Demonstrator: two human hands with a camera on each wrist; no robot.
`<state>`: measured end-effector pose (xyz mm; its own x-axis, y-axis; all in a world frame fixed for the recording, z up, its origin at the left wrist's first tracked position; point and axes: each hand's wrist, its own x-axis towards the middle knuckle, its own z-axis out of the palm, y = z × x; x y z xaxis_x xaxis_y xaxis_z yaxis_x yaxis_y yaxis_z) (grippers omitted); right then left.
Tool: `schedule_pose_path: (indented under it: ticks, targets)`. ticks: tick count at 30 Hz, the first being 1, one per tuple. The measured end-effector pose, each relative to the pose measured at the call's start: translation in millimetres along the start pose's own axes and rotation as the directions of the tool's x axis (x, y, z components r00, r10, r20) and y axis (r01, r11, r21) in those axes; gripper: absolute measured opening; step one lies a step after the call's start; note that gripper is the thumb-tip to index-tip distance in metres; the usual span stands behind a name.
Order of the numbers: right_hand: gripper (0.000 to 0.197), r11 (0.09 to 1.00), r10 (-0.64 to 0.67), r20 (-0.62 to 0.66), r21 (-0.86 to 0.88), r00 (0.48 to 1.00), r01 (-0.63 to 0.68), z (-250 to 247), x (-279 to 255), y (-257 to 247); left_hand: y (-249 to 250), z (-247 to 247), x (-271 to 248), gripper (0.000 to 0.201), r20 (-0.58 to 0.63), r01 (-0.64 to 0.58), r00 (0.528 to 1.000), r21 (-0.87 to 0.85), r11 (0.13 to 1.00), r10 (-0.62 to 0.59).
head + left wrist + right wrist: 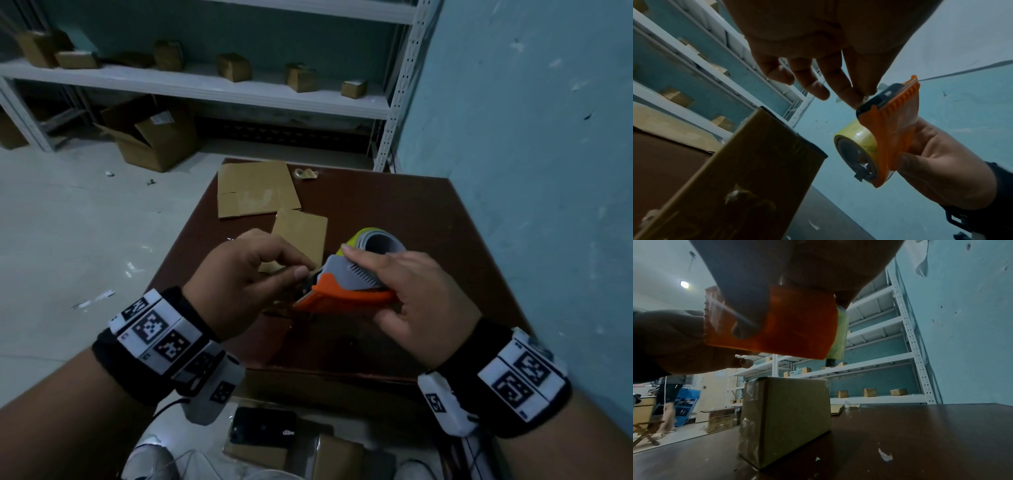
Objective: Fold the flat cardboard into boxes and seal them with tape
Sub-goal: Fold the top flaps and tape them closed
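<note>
My right hand [404, 274] grips an orange and grey tape dispenser [346, 291] with a yellowish roll [356, 236], held above the dark brown table [394, 212]. At the dispenser's toothed cutter end, the thumb and forefinger of my left hand [303, 269] pinch the tape end [864, 99]. A folded cardboard box [301, 236] stands on the table just beyond my left hand, with tape on its near edges [748, 426]. In the right wrist view the dispenser [797, 324] hangs above that box [789, 418]. Flat cardboard [257, 186] lies at the table's far left corner.
A crumpled tape scrap [306, 174] lies at the table's far edge. White shelving [205, 89] with several small boxes stands behind, and an open carton [154, 137] sits on the floor. The blue wall [531, 171] runs along the right. A phone [262, 430] lies below the table. A person [668, 402] stands far left.
</note>
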<state>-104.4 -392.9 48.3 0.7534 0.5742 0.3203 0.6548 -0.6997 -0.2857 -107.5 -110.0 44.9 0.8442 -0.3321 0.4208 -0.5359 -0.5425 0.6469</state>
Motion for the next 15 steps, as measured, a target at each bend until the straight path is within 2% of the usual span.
schedule_pose_path:
  ticks: [3,7,11,13,15]
  targets:
    - [0.095,1.000,0.001,0.032,0.014,0.999,-0.001,0,-4,-2,2,-1,-5,0.014,-0.023,0.049,0.999,-0.039,0.998,-0.050]
    - [0.096,1.000,0.009,0.055,0.007,0.998,-0.010,0,-8,-7,6,-2,-12,0.015,0.037,0.105,0.994,-0.195,0.975,-0.100]
    - [0.093,0.999,0.036,0.067,0.013,0.997,-0.037,1,-12,-13,11,-4,-17,0.012,0.032,0.064,0.998,-0.125,0.990,-0.060]
    - [0.089,0.999,0.050,0.099,0.014,0.994,-0.051,2,-16,-15,13,-6,-19,0.017,0.048,0.060,0.997,-0.124,0.990,-0.055]
    - [0.084,0.999,0.052,0.136,0.001,0.989,-0.052,1,-17,-20,16,-6,-21,0.035,0.050,0.082,0.996,-0.129,0.988,-0.076]
